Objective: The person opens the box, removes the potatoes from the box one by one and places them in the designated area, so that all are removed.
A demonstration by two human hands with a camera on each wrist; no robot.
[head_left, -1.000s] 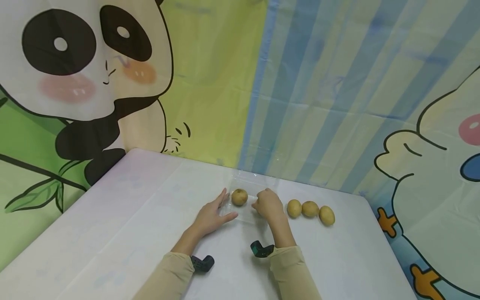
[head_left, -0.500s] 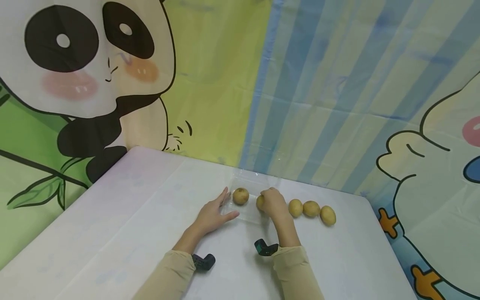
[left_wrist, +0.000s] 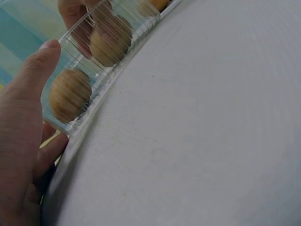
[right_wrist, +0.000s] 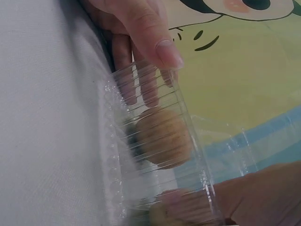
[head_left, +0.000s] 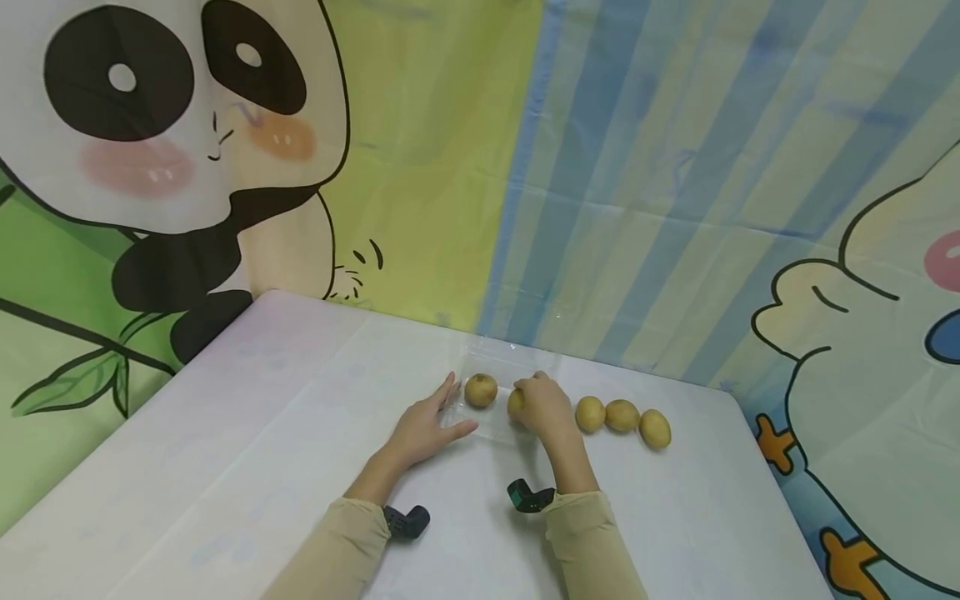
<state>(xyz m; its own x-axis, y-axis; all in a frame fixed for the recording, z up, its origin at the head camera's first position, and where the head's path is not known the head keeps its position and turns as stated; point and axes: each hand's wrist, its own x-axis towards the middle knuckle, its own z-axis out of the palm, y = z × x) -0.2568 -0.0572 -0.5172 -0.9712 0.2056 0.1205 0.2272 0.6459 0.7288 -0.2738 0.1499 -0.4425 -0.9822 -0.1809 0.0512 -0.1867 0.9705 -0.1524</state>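
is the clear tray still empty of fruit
No, the clear tray already has one brown fruit lying in it, and the right hand holds a second fruit over it.

Two bare hands, no gloves, rings or watch. Left hand (head_left: 422, 432) and right hand (head_left: 546, 407) both come out of long tan/beige sleeves: left sleeve (head_left: 330, 560), right sleeve (head_left: 588, 548), plain fabric, no print, cuffs ending at the wrist. Small dark device strapped at each wrist: the left wrist camera (head_left: 406, 522) is black and angular, the right wrist camera (head_left: 528, 497) is black with a dark green face. Fingernails short and unpainted in the wrist views. No cables seen.
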